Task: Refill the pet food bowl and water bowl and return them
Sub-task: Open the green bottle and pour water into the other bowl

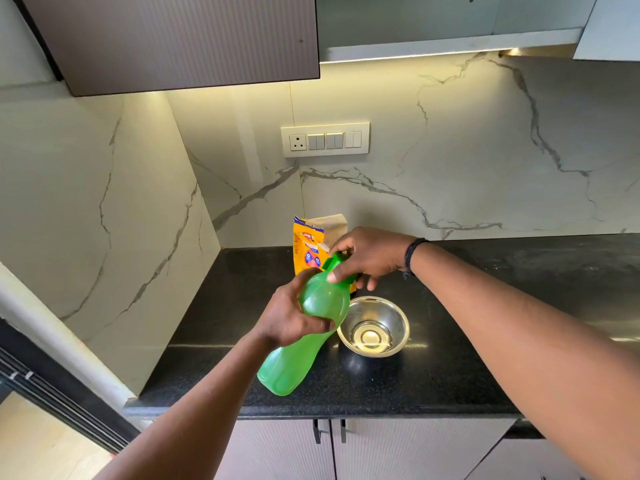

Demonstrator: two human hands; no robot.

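Note:
A green plastic bottle (304,337) is held tilted above the black counter, its top leaning away from me. My left hand (287,317) grips it around the middle. My right hand (367,259) is closed on the green cap (337,263) at the bottle's top. Just right of the bottle, a steel bowl (374,325) stands on the counter, and whether it holds water I cannot tell. Behind the hands, a yellow pet food bag (308,247) stands upright against the wall, partly hidden by the bottle and my right hand.
The black granite counter (485,341) runs to the right, with its front edge near me. A marble wall closes the left side. A switch panel (325,139) is on the backsplash, upper cabinets hang overhead, and cabinet doors with handles (329,431) sit below.

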